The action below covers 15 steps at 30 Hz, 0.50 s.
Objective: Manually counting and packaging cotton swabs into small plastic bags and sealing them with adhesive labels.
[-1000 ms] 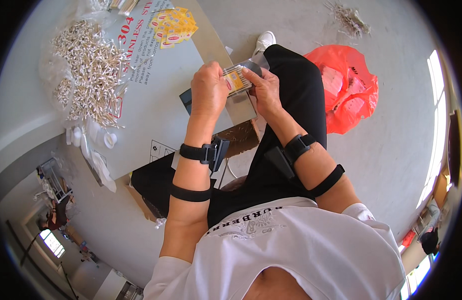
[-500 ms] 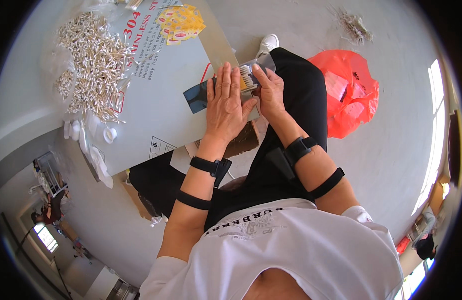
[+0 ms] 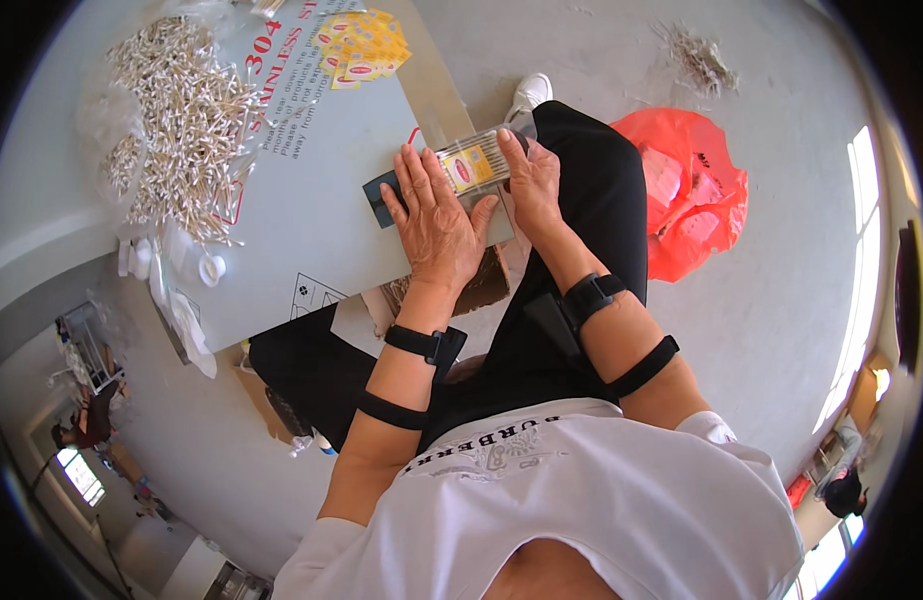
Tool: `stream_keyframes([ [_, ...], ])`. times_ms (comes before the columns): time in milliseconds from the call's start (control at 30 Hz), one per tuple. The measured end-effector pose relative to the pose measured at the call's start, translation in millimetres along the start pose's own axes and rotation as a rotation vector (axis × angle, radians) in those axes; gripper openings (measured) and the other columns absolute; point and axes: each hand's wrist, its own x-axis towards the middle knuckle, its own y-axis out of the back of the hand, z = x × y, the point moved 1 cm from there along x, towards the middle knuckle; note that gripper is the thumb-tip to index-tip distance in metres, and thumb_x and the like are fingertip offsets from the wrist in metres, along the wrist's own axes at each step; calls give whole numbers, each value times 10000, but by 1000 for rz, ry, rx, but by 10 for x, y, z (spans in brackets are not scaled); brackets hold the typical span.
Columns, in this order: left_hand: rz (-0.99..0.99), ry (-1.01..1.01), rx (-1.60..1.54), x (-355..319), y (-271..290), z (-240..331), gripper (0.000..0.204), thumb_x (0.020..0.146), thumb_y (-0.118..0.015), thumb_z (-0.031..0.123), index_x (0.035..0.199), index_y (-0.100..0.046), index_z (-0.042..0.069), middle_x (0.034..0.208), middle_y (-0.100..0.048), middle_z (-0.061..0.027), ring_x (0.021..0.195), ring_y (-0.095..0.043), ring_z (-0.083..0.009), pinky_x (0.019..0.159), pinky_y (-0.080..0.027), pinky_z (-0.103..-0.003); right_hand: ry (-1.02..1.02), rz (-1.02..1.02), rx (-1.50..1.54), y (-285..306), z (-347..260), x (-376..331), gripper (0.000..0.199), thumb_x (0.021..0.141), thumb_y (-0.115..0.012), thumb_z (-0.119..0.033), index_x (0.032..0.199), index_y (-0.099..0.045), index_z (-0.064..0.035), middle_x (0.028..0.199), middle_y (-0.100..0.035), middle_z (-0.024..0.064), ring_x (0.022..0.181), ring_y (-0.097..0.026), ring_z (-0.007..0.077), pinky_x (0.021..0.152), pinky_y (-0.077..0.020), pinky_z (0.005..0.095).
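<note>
A flat clear pack of cotton swabs point(image 3: 468, 166) with a yellow label lies tilted at the right edge of the table point(image 3: 317, 215). My right hand point(image 3: 534, 185) grips its right end, thumb on top and fingers underneath. My left hand point(image 3: 437, 222) is stretched out flat, its fingertips beside the pack's left end. Under those fingers a dark blue-green flat piece point(image 3: 378, 204) sticks out to the left; most of it is covered. A heap of loose cotton swabs point(image 3: 187, 130) fills the far left of the table, partly in clear plastic. Several yellow label cards point(image 3: 365, 48) lie at the far edge.
White rolls point(image 3: 212, 268) and a white plastic strip sit at the table's left edge. On the floor to the right is a red plastic bag point(image 3: 697, 190), with a small heap of thin sticks point(image 3: 704, 60) beyond. Another person point(image 3: 94, 415) is far off at left.
My left hand has moved slightly left and toward me, with its fingers more spread. The pack's yellow label, mostly covered before, now shows. My right hand still holds the pack.
</note>
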Motion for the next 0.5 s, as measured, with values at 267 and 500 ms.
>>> stream_keyframes([
  [267,129,-2,-141,5,122,-131,795,892,-600,403,1450,-254,-46,1512,-242,-257,1413,-210,-419,1126,-154,-567,170,104,-191,182,-18,55,280,947,-634,-305,924,-646,-26,786,-584,-23,689,-492,65,654,-422,213],
  [500,350,179,-124,59,483,-1274,321,766,-667,31,1070,-571,-4,1076,-604,-152,1047,-551,-353,872,-444,-462,844,-95,-872,86,-331,-125,231,866,-645,-108,1077,-609,-21,1085,-597,112,914,-552,252,854,-453,326],
])
